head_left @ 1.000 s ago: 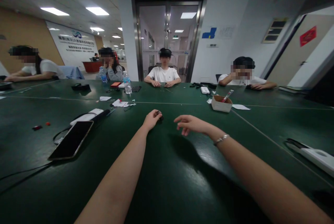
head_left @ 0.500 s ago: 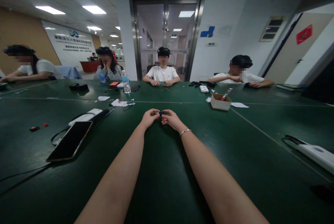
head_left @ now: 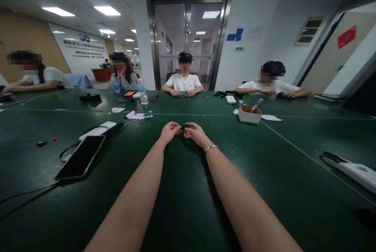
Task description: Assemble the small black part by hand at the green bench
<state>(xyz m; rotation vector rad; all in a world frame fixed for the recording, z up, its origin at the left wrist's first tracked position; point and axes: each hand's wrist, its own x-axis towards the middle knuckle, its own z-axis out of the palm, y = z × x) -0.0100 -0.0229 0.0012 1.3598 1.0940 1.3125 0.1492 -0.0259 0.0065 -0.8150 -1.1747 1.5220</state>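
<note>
Both my arms reach forward over the green table (head_left: 188,205). Between my fingertips is a small black object (head_left: 183,127), too small to make out its kind. My left hand (head_left: 169,132) pinches its left side with closed fingers. From the other side my right hand (head_left: 196,133), with a silver bracelet (head_left: 210,148) on its wrist, grips the same piece between thumb and fingers. My fingers hide much of it.
A phone (head_left: 80,158) lies at left beside a white power strip (head_left: 98,130). A small open box (head_left: 249,114) stands ahead right, and paper scraps (head_left: 135,115) lie ahead left. Another white strip (head_left: 357,171) is at far right. Several people sit across the table, with water bottles (head_left: 142,92) near them.
The whole view has shifted slightly. My fingers have moved a little around the small black object, which both hands still hold. Across the table at right, a person's raised hand has lowered.
</note>
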